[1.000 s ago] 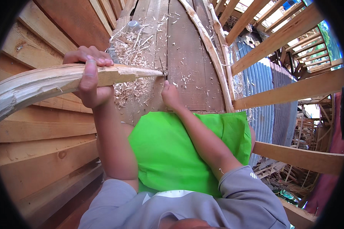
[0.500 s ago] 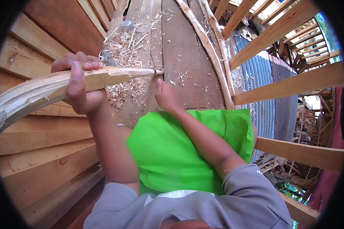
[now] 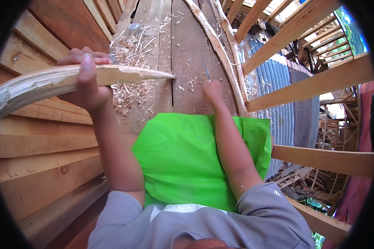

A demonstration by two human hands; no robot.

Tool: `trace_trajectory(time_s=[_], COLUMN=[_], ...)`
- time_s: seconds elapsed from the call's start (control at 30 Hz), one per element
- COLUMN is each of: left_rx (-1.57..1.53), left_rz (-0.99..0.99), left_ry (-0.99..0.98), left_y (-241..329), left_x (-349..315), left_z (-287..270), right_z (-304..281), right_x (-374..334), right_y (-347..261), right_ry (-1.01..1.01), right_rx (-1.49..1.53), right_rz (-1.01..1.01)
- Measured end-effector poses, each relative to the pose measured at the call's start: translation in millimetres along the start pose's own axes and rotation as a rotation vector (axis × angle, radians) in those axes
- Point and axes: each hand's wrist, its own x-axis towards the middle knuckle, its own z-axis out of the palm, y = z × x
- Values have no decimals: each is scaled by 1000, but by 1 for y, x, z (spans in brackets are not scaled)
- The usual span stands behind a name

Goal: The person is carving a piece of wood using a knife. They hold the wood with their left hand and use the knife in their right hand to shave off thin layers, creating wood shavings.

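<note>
My left hand (image 3: 87,83) is wrapped round a long, curved, pale wooden pole (image 3: 37,81). The pole comes in from the left edge and tapers to a carved point near the middle of the view, its surface cut in facets. Off to the right of that point, my right hand (image 3: 213,91) is closed on a knife (image 3: 206,69). Its thin blade points away from me, apart from the wood; the handle is hidden in my fist. A bright green cloth (image 3: 187,157) lies across my lap beneath both forearms.
Curly wood shavings (image 3: 131,89) are heaped on the plank floor (image 3: 189,50), near a small clear cup (image 3: 134,28). A plank wall (image 3: 41,145) stands close on my left. To the right run a peeled branch (image 3: 214,37), wooden rails (image 3: 311,91) and corrugated metal sheets (image 3: 274,83).
My right hand has moved right with the knife, from the pole's tip to a place clear of it. My left hand keeps its hold, and the pole has shifted slightly upward in view.
</note>
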Motion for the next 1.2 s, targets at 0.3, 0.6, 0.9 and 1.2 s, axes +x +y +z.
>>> trace_trajectory(time_s=[0.3,0.6,0.9,1.2], left_rx=[-166,-272,-141,-76], left_rz=[-113,-123,-136,-154], left_ry=[-146,-336,-267,-180], left_y=[31,75,78,80], left_x=[-27,0,7,13], left_z=[42,12,3,-19], right_z=[41,57,66,52], right_x=[2,-1,-13,-10], right_y=[45,48,21,-4], right_ry=[70,14,-120,-73], right_rx=[-180,-311,-314,-82], right_rz=[213,54,-34,-303])
